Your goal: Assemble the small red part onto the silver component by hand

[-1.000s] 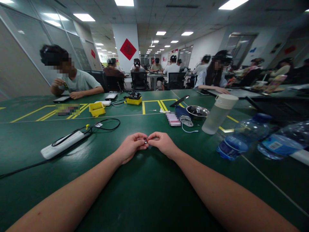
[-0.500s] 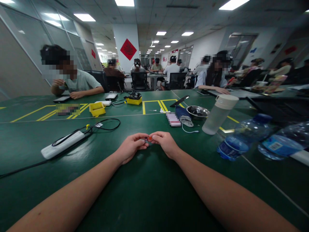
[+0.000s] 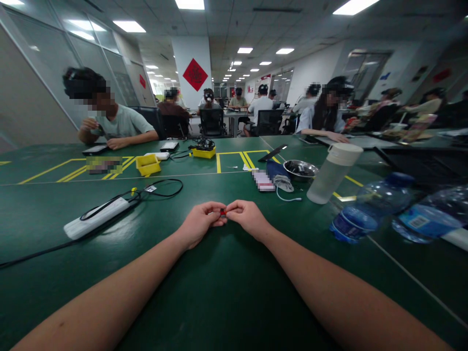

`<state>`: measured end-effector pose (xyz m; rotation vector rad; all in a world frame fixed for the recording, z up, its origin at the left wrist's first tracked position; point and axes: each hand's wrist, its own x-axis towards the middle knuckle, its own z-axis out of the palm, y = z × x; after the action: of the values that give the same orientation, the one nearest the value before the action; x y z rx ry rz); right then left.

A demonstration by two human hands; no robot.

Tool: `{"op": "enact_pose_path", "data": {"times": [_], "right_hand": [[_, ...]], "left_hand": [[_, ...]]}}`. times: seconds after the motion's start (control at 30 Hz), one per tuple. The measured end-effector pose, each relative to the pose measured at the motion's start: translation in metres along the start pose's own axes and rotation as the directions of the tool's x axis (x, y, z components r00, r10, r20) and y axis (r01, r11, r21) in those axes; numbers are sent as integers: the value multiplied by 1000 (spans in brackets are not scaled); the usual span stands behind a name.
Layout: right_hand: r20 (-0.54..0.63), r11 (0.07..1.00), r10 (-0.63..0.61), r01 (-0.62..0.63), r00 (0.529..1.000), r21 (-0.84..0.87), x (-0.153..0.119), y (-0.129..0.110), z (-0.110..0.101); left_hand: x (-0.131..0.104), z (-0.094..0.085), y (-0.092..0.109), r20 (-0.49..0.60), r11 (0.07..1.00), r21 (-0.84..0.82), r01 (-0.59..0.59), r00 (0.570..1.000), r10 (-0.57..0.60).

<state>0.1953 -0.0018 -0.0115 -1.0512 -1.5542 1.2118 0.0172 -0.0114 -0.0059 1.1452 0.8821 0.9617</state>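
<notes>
Above the green table (image 3: 204,302), my left hand (image 3: 202,223) and my right hand (image 3: 248,219) meet at the fingertips near the middle of the view. Between them is a small red and dark piece (image 3: 223,212), too small to name. My left hand pinches it between thumb and fingers. The fingertips of my right hand are pressed together at its right side, touching or almost touching it; whether they also grip a part of it is hidden. Both forearms reach in from the lower corners.
A white power strip (image 3: 97,218) with black cable lies left. Farther back are yellow bins (image 3: 148,165), a metal bowl (image 3: 300,169) and a phone (image 3: 263,180). A frosted bottle (image 3: 331,175) and water bottles (image 3: 354,222) stand right. People sit around, one at far left (image 3: 124,124).
The small piece between my fingertips now shows red with a dark top at my left fingertips; before, an orange-red part showed at my right fingertips. My hands have barely moved.
</notes>
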Motion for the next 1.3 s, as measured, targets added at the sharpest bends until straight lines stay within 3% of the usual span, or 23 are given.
{"op": "enact_pose_path", "data": {"times": [0.17, 0.43, 0.6, 0.8, 1.13, 1.3], "right_hand": [[29, 999, 1, -2, 1000, 45, 0, 2, 0], [-67, 994, -9, 16, 998, 108, 0, 0, -1], [-69, 998, -21, 24, 997, 55, 0, 3, 0], [-37, 998, -50, 49, 998, -40, 1, 5, 0], [-9, 998, -45, 45, 999, -45, 1, 5, -1], [8, 990, -116, 116, 993, -75, 2, 5, 0]], "left_hand": [[-1, 0, 2, 36, 999, -39, 4, 999, -3], [-2, 1, 6, 2, 997, -72, 30, 1000, -30], [-3, 1, 3, -1, 999, -43, -13, 1000, 13], [-1, 2, 1, -33, 998, -61, 17, 999, -19], [0, -3, -2, 36, 997, -76, -10, 999, 13], [0, -3, -1, 41, 996, -84, -9, 999, 12]]}}
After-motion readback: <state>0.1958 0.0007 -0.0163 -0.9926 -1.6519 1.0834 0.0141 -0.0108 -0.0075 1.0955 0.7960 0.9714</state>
